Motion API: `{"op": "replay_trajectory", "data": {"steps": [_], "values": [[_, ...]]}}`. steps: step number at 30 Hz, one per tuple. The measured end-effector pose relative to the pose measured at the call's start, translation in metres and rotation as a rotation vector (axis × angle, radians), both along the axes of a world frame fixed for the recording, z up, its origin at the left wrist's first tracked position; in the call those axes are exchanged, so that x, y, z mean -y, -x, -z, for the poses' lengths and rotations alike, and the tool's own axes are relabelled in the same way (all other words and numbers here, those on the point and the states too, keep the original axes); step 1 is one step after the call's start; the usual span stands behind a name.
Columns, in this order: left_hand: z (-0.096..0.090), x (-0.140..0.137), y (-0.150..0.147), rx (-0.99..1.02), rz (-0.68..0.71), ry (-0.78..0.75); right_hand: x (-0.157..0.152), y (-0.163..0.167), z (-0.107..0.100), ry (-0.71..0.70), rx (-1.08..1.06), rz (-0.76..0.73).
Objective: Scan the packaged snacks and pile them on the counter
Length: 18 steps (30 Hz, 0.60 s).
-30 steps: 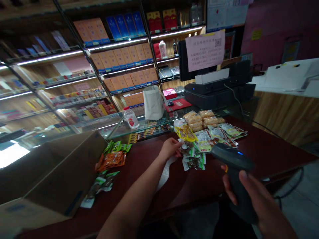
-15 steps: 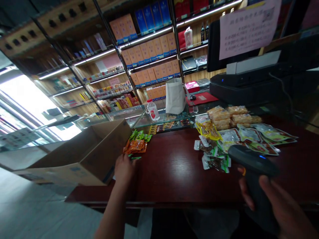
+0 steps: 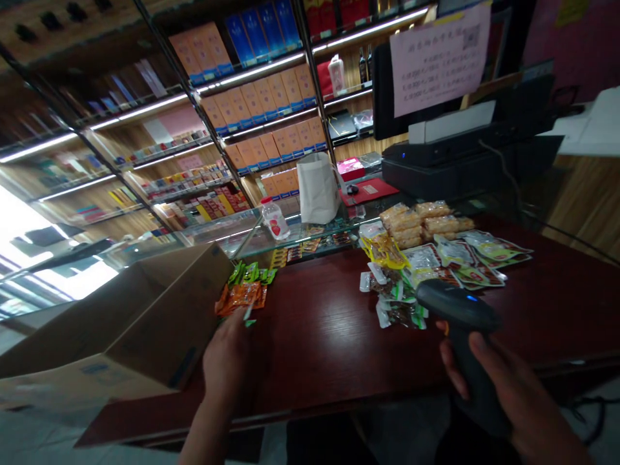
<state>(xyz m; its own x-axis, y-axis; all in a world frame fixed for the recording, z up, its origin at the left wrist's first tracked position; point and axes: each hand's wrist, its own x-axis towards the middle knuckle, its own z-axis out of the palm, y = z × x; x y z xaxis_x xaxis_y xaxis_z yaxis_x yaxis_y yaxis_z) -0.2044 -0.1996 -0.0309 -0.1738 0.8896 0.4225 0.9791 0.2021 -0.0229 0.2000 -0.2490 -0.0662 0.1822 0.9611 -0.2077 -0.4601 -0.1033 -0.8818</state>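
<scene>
My right hand (image 3: 504,387) is wrapped round the handle of a dark barcode scanner (image 3: 458,307), whose head shows a blue light and points left. My left hand (image 3: 227,355) is closed over a small snack packet (image 3: 249,311); only its pale edge shows past the fingers. Just beyond it lie orange snack packets (image 3: 242,296) and green packets (image 3: 250,274). In front of the scanner are packets with green edges (image 3: 402,310), a yellow-edged packet (image 3: 382,250), flat pouches (image 3: 465,258) and a stack of tan wrapped snacks (image 3: 411,223).
An open cardboard box (image 3: 145,323) stands at the left of the dark red counter (image 3: 329,349). Behind are a red-capped bottle (image 3: 275,219), a white paper bag (image 3: 317,187), a monitor with a pink notice (image 3: 440,58) and stocked shelves (image 3: 261,97).
The view has turned right, so the box and counter goods sit further left. A pale packet edge now shows at my left fingers. My right hand still holds the scanner.
</scene>
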Motion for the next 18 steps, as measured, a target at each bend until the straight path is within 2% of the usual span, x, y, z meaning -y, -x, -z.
{"op": "replay_trajectory", "data": {"steps": [3, 5, 7, 9, 12, 15, 18], "values": [[0.029, -0.005, -0.046, 0.072, 0.385, 0.132, 0.000, 0.007, -0.004, -0.019, -0.027, -0.006], [0.048, -0.007, -0.068, 0.140, 0.529, 0.201, 0.001, 0.011, -0.006, -0.014, -0.029, -0.022], [0.060, -0.007, -0.077, 0.221, 0.601, 0.225, 0.004, 0.013, -0.006, -0.012, -0.024, -0.044], [0.061, -0.010, -0.074, 0.319, 0.598, 0.200, 0.005, 0.013, -0.005, -0.014, -0.017, -0.058], [0.051, -0.019, -0.057, 0.406, 0.441, 0.157, 0.005, 0.012, -0.003, -0.009, -0.018, -0.050], [0.037, -0.030, -0.045, 0.391, 0.281, 0.246, 0.002, 0.014, -0.003, 0.002, -0.028, -0.035], [0.029, -0.037, -0.045, 0.456, 0.252, 0.309, 0.000, 0.019, -0.003, -0.019, -0.017, -0.067]]}}
